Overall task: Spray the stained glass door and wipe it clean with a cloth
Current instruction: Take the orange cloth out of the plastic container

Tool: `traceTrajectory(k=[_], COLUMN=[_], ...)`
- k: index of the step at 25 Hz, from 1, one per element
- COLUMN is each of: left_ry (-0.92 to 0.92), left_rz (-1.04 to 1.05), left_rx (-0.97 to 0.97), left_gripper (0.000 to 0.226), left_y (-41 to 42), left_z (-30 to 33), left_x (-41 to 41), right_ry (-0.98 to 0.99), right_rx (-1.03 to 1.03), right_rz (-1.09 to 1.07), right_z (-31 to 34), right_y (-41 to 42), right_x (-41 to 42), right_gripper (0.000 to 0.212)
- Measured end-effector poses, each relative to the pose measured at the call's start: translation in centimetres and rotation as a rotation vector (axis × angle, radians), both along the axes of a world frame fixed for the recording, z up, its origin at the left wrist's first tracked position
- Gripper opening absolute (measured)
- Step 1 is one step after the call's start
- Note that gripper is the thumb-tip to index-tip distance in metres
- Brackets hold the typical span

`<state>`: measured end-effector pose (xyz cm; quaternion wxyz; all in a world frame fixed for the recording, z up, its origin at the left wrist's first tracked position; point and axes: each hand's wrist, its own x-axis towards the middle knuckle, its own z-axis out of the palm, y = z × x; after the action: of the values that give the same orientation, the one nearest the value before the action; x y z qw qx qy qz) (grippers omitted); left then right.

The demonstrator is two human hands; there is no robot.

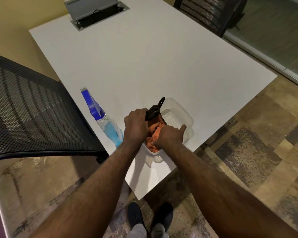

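Cloth: we saw the crumpled orange cloth (154, 137) inside a clear plastic tub (181, 115).
Right hand (169, 137): our grip pinched the cloth.
Left hand (136, 125): our grip held a black cord bundle (153, 111).
Spray: the clear blue-liquid spray bottle (103, 120) lay just left on the white tabletop (144, 57).

A white table (144, 62) carries a spray bottle (108, 127) of blue liquid, lying just left of the left hand's fingers (141, 111), and a clear plastic container (182, 115) beneath both hands' fingers, near the table's corner.
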<state>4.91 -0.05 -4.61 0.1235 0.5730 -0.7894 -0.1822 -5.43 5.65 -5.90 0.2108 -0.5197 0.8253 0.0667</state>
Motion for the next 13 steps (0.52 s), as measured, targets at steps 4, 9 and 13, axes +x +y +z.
traceTrajectory(k=[4,9,13], left_ry=[0.043,0.182,0.243], left_rz=[-0.026,-0.057,-0.071], left_rx=[0.014,0.062,0.039], left_gripper=[0.033,0.032,0.027], left_y=[0.4,1.8,2.6], left_z=[-0.2,0.4,1.6], left_x=[0.0,-0.2,-0.3], right_ry=[-0.088,-0.124,-0.119], right_rx=[0.002,-0.043,-0.151], right_rz=[-0.076,-0.087,-0.077], right_z=[-0.5,-0.3,0.8], right_y=[-0.6,-0.5,0.1], right_x=[0.2,1.0,1.1], right_gripper=[0.017,0.020,0.019])
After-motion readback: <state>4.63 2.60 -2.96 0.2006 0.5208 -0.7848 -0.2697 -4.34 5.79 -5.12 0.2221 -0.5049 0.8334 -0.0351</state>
